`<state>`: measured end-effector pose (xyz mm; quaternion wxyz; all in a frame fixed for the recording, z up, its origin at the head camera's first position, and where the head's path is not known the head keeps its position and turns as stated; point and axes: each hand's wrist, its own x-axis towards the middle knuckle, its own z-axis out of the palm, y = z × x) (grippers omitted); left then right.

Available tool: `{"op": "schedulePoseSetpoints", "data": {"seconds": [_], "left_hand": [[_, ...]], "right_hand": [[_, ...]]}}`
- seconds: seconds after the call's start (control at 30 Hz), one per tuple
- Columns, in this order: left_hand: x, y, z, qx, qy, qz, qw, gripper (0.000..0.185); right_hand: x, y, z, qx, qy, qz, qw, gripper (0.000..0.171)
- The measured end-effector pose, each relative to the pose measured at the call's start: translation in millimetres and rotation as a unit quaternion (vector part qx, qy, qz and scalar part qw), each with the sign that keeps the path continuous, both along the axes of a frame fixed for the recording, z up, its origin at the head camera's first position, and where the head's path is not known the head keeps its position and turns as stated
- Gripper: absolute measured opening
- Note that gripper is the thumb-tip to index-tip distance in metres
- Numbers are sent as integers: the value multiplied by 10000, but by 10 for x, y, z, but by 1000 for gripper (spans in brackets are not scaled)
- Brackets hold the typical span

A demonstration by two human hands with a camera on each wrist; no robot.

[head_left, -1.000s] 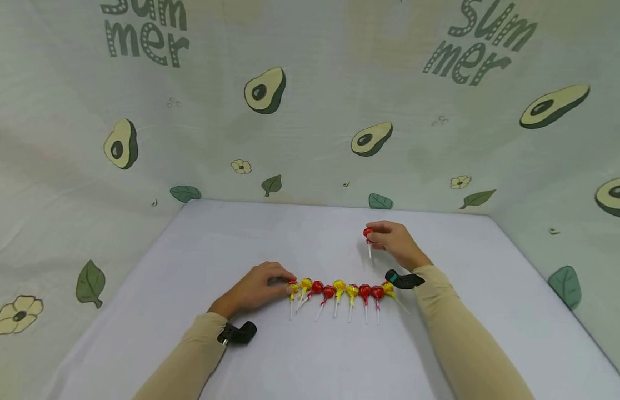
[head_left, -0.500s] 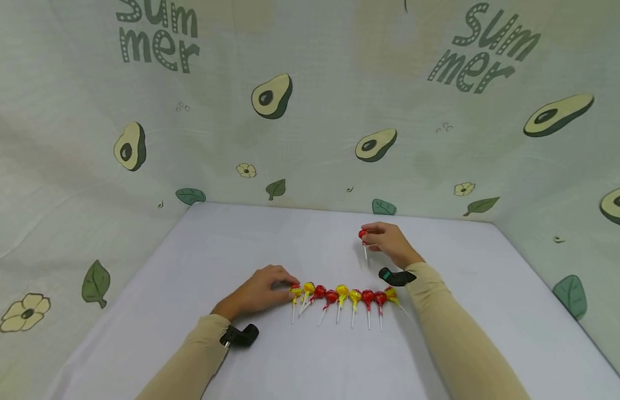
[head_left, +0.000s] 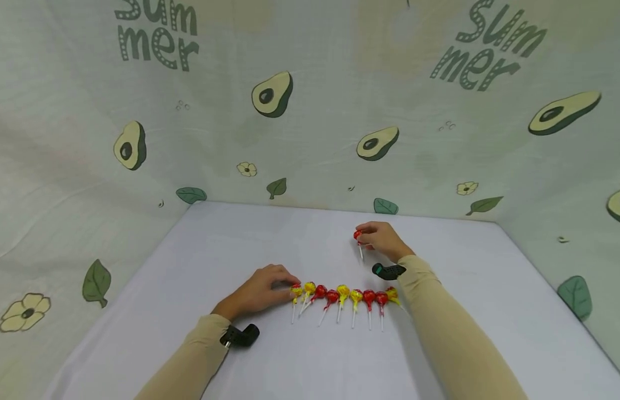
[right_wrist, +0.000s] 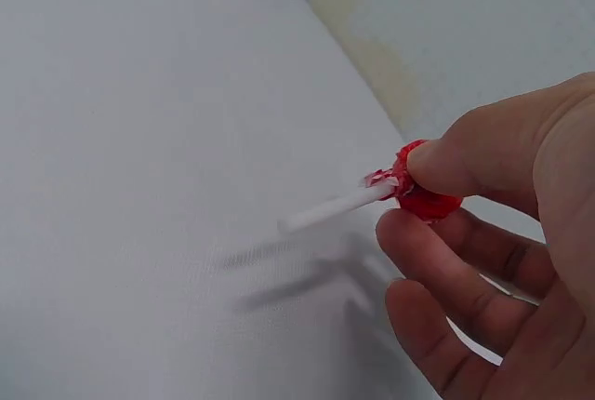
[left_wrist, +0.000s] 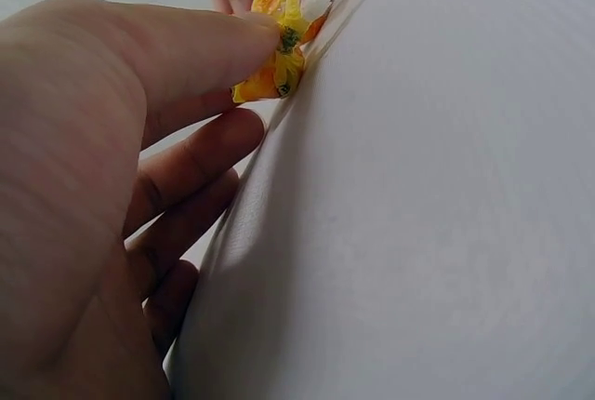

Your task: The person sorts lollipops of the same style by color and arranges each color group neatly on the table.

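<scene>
Several red and yellow wrapped lollipops [head_left: 343, 294] lie in a row on the white table [head_left: 240, 244], sticks pointing toward me. My left hand [head_left: 286, 285] lies palm down at the row's left end. One fingertip [left_wrist: 228, 42] rests on the yellow wrapper of the endmost lollipop [left_wrist: 279, 70], with the other fingers loosely curled below it. Behind the row's right end, my right hand [head_left: 366, 234] hovers above the table. It pinches the head of a single red lollipop [head_left: 358, 236] between thumb [right_wrist: 483, 153] and forefinger, and the white stick [right_wrist: 325, 209] juts free.
Cloth walls printed with avocados [head_left: 272, 93] close in the table at the back and on both sides. Black wrist cameras [head_left: 240, 335] sit on both beige sleeves. White tabletop stretches in front of the row and to the far left and right.
My right hand has drifted a little to the left with the red lollipop still pinched. The left hand and the row have stayed put.
</scene>
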<state>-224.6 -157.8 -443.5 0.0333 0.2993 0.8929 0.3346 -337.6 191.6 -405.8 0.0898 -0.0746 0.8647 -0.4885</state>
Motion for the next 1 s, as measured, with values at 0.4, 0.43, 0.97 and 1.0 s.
{"op": "schedulePoseSetpoints", "data": {"seconds": [0.4, 0.43, 0.97, 1.0], "left_hand": [[-6, 16, -6, -63, 116, -42, 9999, 27], [-3, 15, -11, -40, 117, -40, 9999, 27], [39, 29, 35, -174, 153, 11, 9997, 29], [37, 31, 40, -181, 144, 18, 9997, 29]], "right_hand": [[-123, -145, -79, 560, 58, -84, 9984, 35], [-125, -158, -76, 571, 75, -61, 9983, 35], [-271, -251, -98, 1021, 370, -51, 9941, 35], [-276, -258, -98, 1029, 386, -49, 9939, 35]]}}
